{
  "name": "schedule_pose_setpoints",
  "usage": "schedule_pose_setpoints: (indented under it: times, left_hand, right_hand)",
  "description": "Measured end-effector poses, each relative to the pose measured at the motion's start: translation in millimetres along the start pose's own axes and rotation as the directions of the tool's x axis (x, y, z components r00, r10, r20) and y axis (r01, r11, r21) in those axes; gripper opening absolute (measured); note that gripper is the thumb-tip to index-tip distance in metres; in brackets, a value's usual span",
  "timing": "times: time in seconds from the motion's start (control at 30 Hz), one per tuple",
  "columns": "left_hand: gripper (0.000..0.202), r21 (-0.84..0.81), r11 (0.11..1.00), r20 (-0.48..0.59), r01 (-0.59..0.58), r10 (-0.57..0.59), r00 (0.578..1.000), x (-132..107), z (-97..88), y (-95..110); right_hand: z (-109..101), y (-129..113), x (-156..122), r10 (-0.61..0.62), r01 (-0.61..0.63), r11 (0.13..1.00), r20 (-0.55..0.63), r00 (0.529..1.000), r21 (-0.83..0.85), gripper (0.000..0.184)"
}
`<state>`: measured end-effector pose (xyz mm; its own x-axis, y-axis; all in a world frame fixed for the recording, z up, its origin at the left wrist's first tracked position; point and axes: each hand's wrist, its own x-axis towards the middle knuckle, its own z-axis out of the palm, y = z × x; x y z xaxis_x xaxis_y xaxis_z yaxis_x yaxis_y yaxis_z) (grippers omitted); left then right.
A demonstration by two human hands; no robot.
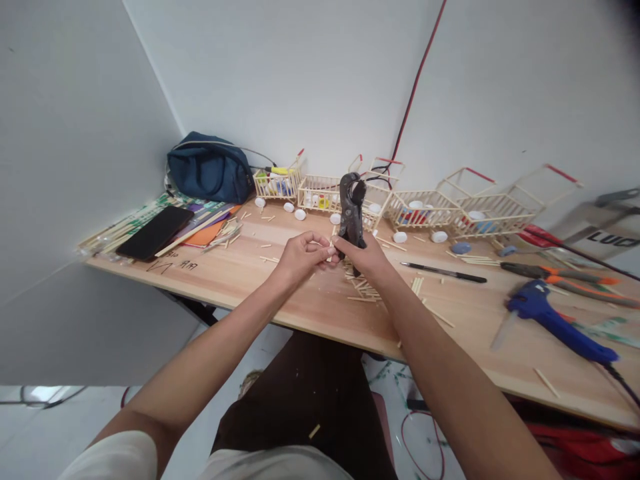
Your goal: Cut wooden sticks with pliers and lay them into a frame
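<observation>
Head view, looking down over both forearms at a wooden worktop (310, 303) set against a white wall. The right hand (363, 257) is closing fully around the handles of the dark metal pliers (351, 210), which are standing upright with their head pointing up, above the middle of the worktop. The left hand (300, 257) is meeting the right hand at its fingertips, with thumb and fingers pinching together on a pale stick piece (329, 249); the piece is too small to make out further. Both hands are hovering just above a scatter of loose sticks (363, 288). Behind them, a row of stick-built baskets (320, 192) is running along the wall, with white bottle caps (300, 215) lying in front of it. A blue bag (210, 168) is sitting in the far left corner, and a black phone (155, 232) is resting on coloured sheets near it. To the right, a black pen (443, 271) is lying near the right forearm, and a blue glue gun (555, 320) is lying well apart from it, toward the right edge. A red cable (417, 80) is hanging down the wall.
</observation>
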<state>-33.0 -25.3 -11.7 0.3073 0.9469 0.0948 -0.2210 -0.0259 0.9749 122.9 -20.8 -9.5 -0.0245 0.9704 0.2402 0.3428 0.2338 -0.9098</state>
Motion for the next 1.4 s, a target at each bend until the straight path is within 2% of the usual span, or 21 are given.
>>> schedule_pose_setpoints:
  times: [0.2,0.4,0.77,0.93,1.0,1.17,1.27,1.4]
  left_hand:
    - [0.039,0.040,0.999,-0.051,-0.015,0.018,0.999,1.1,-2.2,-3.5]
    - [0.035,0.059,0.998,-0.049,-0.032,0.035,0.998,1.7,-3.1,-2.7]
    - [0.033,0.004,1.000,0.007,0.026,-0.026,1.000,-8.1,-11.5,9.2]
    - [0.031,0.035,0.999,0.048,0.028,-0.030,0.998,-23.2,-30.2,27.2]
    - [0.030,0.028,0.999,0.046,0.020,-0.022,0.999,-31.9,-38.3,36.0]
    - [0.028,-0.007,0.999,0.063,0.049,-0.049,0.997,-53.9,-48.0,57.8]
    - [0.025,-0.019,0.999,0.098,0.047,-0.045,0.994,-62.5,-47.1,66.7]
    - [0.022,-0.025,0.998,0.131,0.064,-0.060,0.990,-65.4,-44.9,70.0]
  right_hand:
    - [2.4,-5.5,-0.6,-0.060,0.055,0.993,-0.045,0.997,-0.103,0.030]
    - [4.9,-7.1,-2.2,-0.124,0.109,0.981,-0.086,0.989,-0.162,0.027]
    - [8.7,-9.5,-7.6,-0.143,0.138,0.975,-0.018,0.989,-0.177,0.024]
    - [1.0,-35.1,-15.4,-0.093,0.109,0.966,0.079,0.993,-0.236,0.032]
    - [-7.4,-47.9,-22.3,-0.067,0.113,0.953,0.168,0.984,-0.282,0.036]
    - [-28.5,-60.5,-41.7,0.077,0.067,0.942,0.408,0.910,-0.327,0.046]
    - [-35.2,-57.3,-47.9,0.151,0.019,0.945,0.489,0.859,-0.325,0.051]
    - [-37.8,-59.6,-50.2,0.167,0.026,0.948,0.562,0.810,-0.319,0.055]
